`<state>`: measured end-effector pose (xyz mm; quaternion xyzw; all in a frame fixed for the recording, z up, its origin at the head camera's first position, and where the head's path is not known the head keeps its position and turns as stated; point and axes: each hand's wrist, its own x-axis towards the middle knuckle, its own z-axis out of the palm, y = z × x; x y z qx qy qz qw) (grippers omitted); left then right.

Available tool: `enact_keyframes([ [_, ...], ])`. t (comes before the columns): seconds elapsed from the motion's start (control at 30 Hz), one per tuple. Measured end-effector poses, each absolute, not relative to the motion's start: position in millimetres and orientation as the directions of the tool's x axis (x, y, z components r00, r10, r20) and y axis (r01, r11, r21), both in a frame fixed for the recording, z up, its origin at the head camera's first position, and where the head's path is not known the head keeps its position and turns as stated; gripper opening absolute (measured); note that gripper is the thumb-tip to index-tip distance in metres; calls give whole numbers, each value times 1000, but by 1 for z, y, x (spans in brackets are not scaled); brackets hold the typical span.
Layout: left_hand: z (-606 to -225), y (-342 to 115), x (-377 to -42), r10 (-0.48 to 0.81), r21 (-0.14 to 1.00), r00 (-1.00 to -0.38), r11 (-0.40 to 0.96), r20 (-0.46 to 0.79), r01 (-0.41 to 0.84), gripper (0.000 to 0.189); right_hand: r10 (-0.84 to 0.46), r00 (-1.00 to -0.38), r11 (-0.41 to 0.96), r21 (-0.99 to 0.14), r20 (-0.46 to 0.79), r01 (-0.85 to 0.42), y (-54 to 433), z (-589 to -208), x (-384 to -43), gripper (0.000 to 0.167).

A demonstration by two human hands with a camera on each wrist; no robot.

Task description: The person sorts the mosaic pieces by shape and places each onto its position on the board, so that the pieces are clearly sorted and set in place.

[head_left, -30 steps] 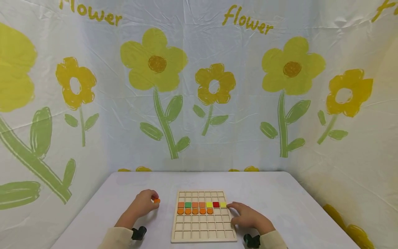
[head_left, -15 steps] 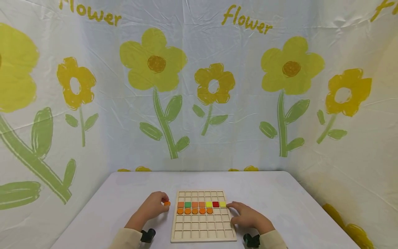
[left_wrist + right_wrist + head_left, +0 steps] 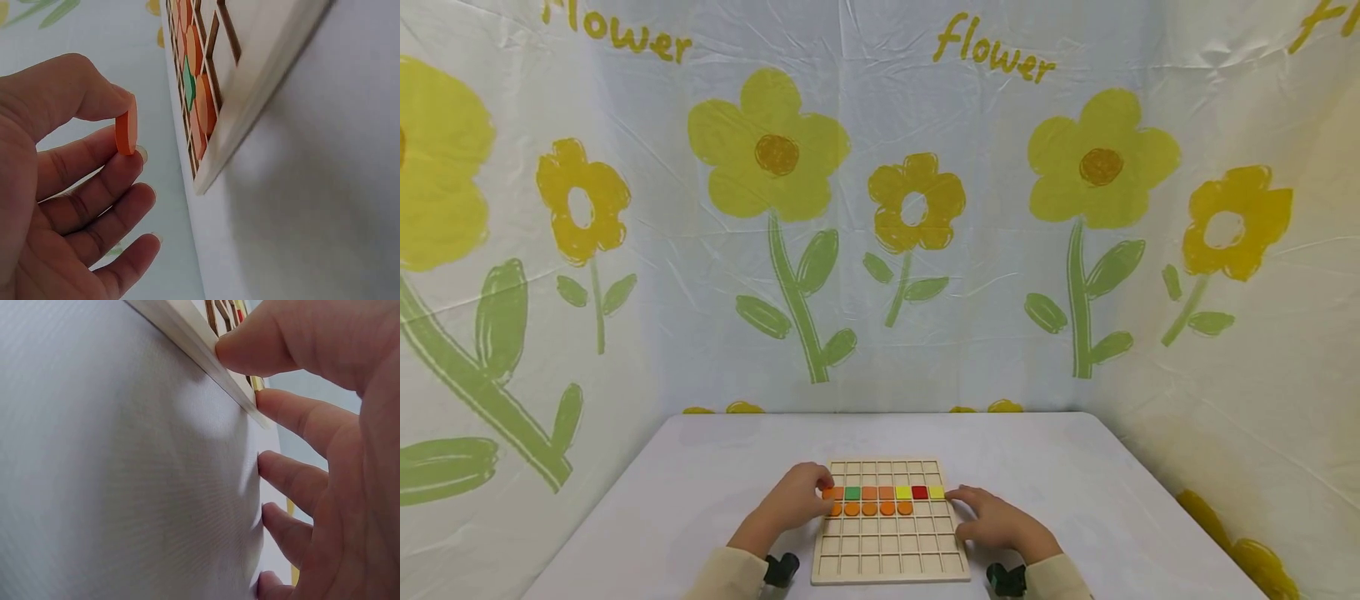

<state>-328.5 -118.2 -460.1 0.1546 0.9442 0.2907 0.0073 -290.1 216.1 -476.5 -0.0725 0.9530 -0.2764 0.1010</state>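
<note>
My left hand point(image 3: 792, 500) pinches a round orange disc point(image 3: 127, 128) between thumb and fingers, at the left edge of a wooden grid board point(image 3: 891, 568). In the left wrist view the disc stands on edge in the fingertips, apart from the board. One row of the board carries square tiles: several orange, a green tile point(image 3: 852, 492), a red tile point(image 3: 920, 492) and two yellow ones. Below it lies a row of several orange discs point(image 3: 870, 508), filling the left part. With thumb and index fingertip, my right hand point(image 3: 1003, 525) touches the board's right edge, the other fingers loosely spread.
The board lies on a white-covered table point(image 3: 1015, 450). A flower-printed cloth point(image 3: 880, 358) hangs behind the table and along both sides. A dark wrist mount point(image 3: 782, 570) sits at the left wrist, another dark mount point(image 3: 1006, 580) at the right.
My left hand has moved right with the orange disc, from the bare table to the board's left edge. The right hand and the board have stayed in place.
</note>
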Motion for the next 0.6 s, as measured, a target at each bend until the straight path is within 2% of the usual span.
enact_keyframes([
  [0.2,-463,-105,-327,348,559,-931,754,106,345,27,-190,-968,835,-545,-163,-73,216,-475,-289,56],
  [0.4,-468,-94,-326,421,520,-891,729,171,445,25,-182,-967,836,-545,-177,-57,217,-476,-289,56],
  [0.6,-472,-81,-325,437,518,-883,723,171,458,22,-167,-969,838,-544,-183,-42,218,-477,-290,55],
])
